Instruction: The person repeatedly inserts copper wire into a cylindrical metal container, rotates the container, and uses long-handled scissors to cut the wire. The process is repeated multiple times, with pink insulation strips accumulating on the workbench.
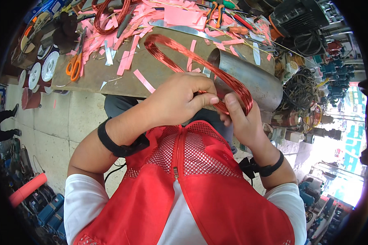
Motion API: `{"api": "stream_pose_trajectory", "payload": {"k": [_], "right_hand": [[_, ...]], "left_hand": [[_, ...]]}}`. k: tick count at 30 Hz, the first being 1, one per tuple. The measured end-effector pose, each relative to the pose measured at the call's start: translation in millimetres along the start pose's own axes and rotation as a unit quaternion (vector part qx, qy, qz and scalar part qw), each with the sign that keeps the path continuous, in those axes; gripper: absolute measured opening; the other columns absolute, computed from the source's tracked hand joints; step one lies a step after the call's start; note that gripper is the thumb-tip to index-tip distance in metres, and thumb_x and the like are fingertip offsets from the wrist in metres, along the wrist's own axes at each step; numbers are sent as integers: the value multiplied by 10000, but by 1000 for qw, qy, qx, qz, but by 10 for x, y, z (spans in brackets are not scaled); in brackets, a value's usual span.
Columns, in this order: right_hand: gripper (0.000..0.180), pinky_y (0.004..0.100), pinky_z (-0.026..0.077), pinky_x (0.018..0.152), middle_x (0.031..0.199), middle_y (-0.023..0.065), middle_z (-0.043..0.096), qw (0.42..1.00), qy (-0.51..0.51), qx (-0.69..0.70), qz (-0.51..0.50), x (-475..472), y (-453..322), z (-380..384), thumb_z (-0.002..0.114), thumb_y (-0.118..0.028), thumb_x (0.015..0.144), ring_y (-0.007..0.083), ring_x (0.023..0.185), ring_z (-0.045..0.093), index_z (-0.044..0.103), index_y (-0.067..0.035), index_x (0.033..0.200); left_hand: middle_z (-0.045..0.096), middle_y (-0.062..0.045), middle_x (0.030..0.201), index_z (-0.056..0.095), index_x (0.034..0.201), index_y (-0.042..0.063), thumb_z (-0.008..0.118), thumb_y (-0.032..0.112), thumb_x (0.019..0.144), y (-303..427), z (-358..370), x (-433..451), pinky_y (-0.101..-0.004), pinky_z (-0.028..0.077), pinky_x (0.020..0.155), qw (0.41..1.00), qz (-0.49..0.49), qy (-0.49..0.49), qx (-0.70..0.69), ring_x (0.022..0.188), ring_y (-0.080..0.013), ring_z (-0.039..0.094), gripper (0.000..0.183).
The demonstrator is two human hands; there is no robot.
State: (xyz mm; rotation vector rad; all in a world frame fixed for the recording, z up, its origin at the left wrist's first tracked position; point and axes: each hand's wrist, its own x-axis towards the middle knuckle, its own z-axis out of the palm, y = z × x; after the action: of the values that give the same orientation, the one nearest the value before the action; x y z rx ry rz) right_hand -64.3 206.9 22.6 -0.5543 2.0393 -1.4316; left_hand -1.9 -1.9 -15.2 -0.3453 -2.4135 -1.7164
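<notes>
A long loop of red enamelled copper wire (239,87), bundled from many strands, is held in front of my chest over the near edge of the workbench (110,81). My left hand (184,99) pinches the near side of the bundle between thumb and fingers. Close beside it, my right hand (245,122) grips the loop's right end, its thumb on top and fingers partly hidden. The loop's far end reaches out above the bench. Behind its right end lies a hollow steel cylinder (251,79) on its side, partly covered by the wire.
Pink insulating paper strips (122,62) litter the bench. Orange-handled scissors (75,65) lie at left, another wire coil (102,21) at the back. Orange-and-black pliers (220,13), a screwdriver (237,30) and a metal strip (181,28) lie beyond. Cables (303,87) pile up at right.
</notes>
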Motion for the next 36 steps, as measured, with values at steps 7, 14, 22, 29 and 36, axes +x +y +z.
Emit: {"api": "stream_pose_trajectory", "payload": {"k": [7,14,22,29,36], "right_hand": [[353,303,465,594,667,48,597,990,-104,-86,-43,31,69,-84,596,-295,1050,114,615,542,660,2,872],[294,332,481,636,688,98,581,980,-89,-163,-67,108,56,-165,672,-292,988,168,642,563,666,-7,917],[257,242,511,640,901,76,690,944,155,-174,-232,-78,211,-900,604,-240,1040,111,727,627,680,-5,967],[489,306,494,890,1073,69,675,979,200,39,23,-7,613,-1718,429,-440,1109,136,964,613,630,-4,1202],[573,344,507,959,1232,145,668,971,230,73,0,333,796,-1430,485,-480,1082,206,1075,647,619,48,1260]], "left_hand": [[690,-125,875,720,947,12,695,198,936,-57,-137,-37,-384,508,742,995,-9,-84,-47,816,-280,653,188],[689,-127,859,733,929,4,701,203,937,-70,-169,-38,-383,508,736,998,-29,-53,-22,802,-280,657,202],[631,-25,799,719,976,-8,702,212,945,-441,-413,-4,-310,481,702,994,-35,-50,-94,741,-133,583,223],[637,-39,844,687,945,-21,699,214,960,-821,-706,226,-309,477,731,997,-50,-55,10,784,-136,584,236],[648,-51,839,699,945,-19,702,227,956,-828,-653,276,-308,477,730,997,-50,-48,43,791,-145,594,246]]}}
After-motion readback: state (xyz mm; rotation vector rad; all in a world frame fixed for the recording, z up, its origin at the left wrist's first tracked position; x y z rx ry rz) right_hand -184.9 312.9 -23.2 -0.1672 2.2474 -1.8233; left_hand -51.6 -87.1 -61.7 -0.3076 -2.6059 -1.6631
